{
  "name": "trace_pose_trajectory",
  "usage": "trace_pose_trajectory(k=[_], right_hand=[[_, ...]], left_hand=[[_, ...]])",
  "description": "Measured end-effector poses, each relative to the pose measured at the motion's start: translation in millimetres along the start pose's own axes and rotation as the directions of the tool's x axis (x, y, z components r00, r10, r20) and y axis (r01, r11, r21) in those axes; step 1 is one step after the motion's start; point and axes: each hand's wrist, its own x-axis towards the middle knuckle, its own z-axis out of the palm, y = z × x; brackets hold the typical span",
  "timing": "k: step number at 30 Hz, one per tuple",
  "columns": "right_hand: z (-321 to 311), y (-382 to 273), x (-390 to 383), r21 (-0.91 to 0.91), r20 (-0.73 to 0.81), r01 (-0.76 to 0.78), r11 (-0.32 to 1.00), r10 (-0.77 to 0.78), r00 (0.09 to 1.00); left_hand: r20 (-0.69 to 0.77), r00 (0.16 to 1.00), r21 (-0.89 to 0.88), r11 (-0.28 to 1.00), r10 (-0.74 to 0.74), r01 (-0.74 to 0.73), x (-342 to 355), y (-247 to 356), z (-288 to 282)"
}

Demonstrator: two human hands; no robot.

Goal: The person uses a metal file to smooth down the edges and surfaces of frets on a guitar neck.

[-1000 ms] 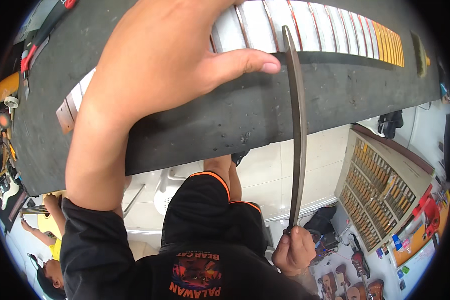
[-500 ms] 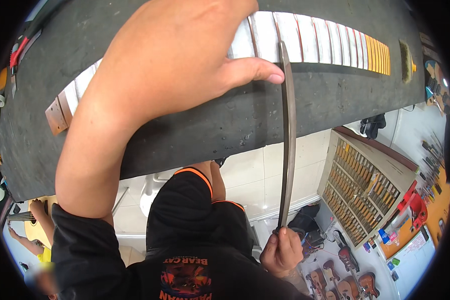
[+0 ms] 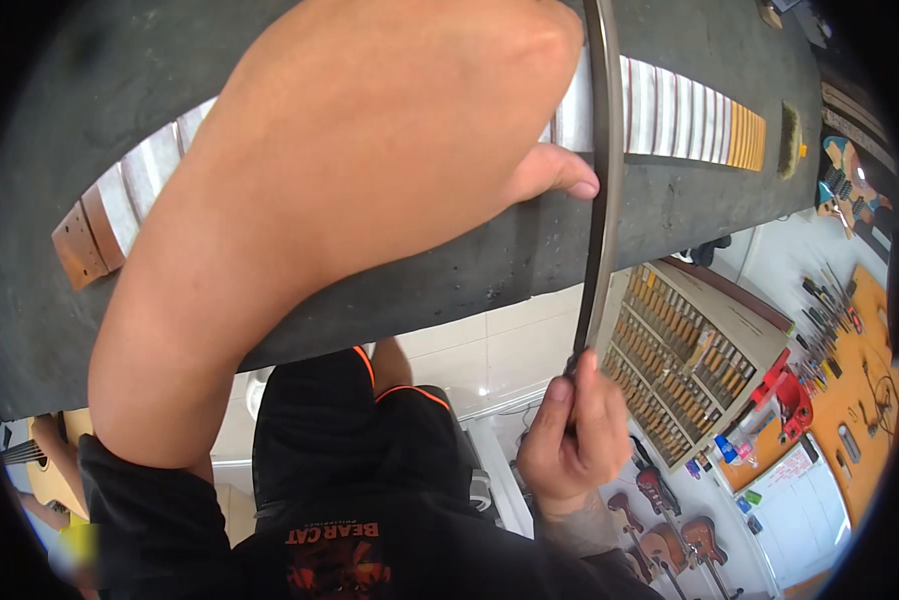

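One long, thin dark metal file (image 3: 604,180) is noted, its long axis running from the near edge across the dark grey tabletop (image 3: 670,215). The right hand (image 3: 568,440) is clamped on its near end. The left hand (image 3: 390,170) is pressed flat over one fretted wooden fingerboard (image 3: 685,120), thumb touching the file.

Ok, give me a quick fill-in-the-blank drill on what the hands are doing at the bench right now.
1. The right hand grips the near end of a long, thin ____ bar.
2. The left hand rests on the guitar neck, its ____ touching the bar.
3. The neck lies on a dark ____ bench top.
4. The bar lies ____ the neck.

Missing words: metal; thumb; grey; across
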Motion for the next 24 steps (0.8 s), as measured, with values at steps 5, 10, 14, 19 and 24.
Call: trace_pose_trajectory(k=[5,10,14,19,24], right_hand=[[-14,26,-82,-0.097,-0.001,0.053,0.994,-0.054,0.999],[-11,28,-108,-0.056,-0.002,0.006,0.998,-0.006,1.0],[-10,27,-52,-0.078,0.016,-0.004,0.997,0.005,1.0],[-10,13,-33,0.019,0.019,-0.062,0.998,0.062,0.998],[-18,34,-103,0.035,0.01,-0.024,0.999,0.023,1.0]], left_hand=[[-0.022,1.0,-0.032,0.999,0.017,-0.018,-2,5,6],[-0.031,0.999,-0.037,0.999,0.009,-0.01,-12,3,8],[-0.034,0.999,-0.049,0.999,0.015,-0.016,-13,5,14],[-0.028,1.0,-0.052,0.999,0.001,-0.002,-16,4,10],[-0.029,0.999,-0.06,0.998,0.014,-0.016,-11,7,10]])
